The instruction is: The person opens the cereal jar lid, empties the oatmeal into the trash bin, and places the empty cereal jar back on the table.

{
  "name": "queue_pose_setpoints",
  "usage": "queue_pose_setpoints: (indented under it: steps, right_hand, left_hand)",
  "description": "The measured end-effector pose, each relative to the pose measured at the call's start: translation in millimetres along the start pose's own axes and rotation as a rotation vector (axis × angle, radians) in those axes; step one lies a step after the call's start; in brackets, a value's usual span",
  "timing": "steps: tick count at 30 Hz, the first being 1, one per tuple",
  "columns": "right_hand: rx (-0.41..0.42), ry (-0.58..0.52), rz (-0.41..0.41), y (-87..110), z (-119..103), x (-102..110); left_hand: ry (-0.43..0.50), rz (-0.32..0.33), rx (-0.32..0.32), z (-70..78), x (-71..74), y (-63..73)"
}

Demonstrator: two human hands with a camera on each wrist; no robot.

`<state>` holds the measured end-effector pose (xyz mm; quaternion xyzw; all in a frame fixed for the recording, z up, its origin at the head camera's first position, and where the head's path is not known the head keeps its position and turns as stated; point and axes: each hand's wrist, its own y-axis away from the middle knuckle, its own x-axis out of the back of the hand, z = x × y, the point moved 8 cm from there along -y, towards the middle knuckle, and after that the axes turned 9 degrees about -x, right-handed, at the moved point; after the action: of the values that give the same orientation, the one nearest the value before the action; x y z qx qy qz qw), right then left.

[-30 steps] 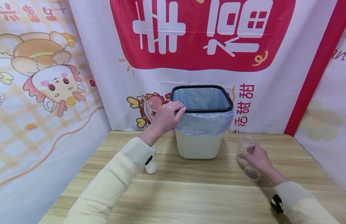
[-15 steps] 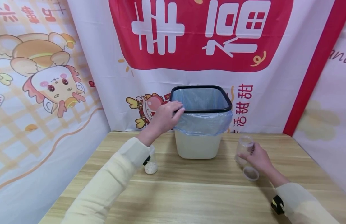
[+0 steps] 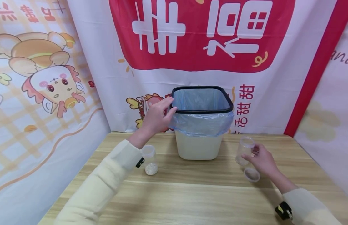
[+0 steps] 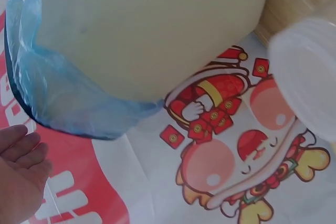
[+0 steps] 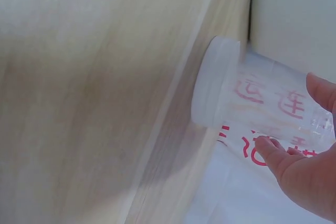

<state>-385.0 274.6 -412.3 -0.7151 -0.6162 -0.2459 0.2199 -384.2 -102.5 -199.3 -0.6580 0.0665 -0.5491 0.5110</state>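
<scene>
In the head view my left hand [image 3: 157,115] is beside the left edge of the bin [image 3: 198,148], its fingers spread and right at the black rim [image 3: 202,111]. The left wrist view shows that hand [image 4: 23,177] apart from the rim, holding nothing. A blue bag [image 3: 204,123] lines the bin. My right hand [image 3: 261,159] is at a clear jar [image 3: 242,153] standing on the table, thumb and fingers parted either side of it. The right wrist view shows the thumb and fingers loosely around the jar [image 5: 278,100]. A round lid [image 3: 251,175] lies before it.
Left of the bin, a second clear jar [image 3: 150,162] with white grains in its bottom stands beneath my left forearm. The wooden table [image 3: 190,200] runs back to a printed cloth [image 3: 269,103] behind the bin. Another printed cloth [image 3: 86,150] borders the left side.
My left hand has come off the bin's rim and moved left, uncovering more of the grain jar. My right hand's fingers have loosened from the clear jar, which stays put.
</scene>
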Motion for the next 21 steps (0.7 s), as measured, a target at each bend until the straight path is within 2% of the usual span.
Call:
queue_pose_setpoints:
  steps: [7,12,21]
  right_hand:
    - [-0.027,0.009,-0.017,8.3,4,4]
    - [-0.018,0.007,-0.012,15.0,5,6]
    - [0.054,-0.013,-0.003,37.2,-2,3]
  left_hand:
    - [0.028,0.02,0.086,-16.4,15.7,27.6]
    - [0.033,0.004,0.153,-26.5,21.9,51.1]
    - [0.048,-0.054,0.271,-40.1,17.4,100.2]
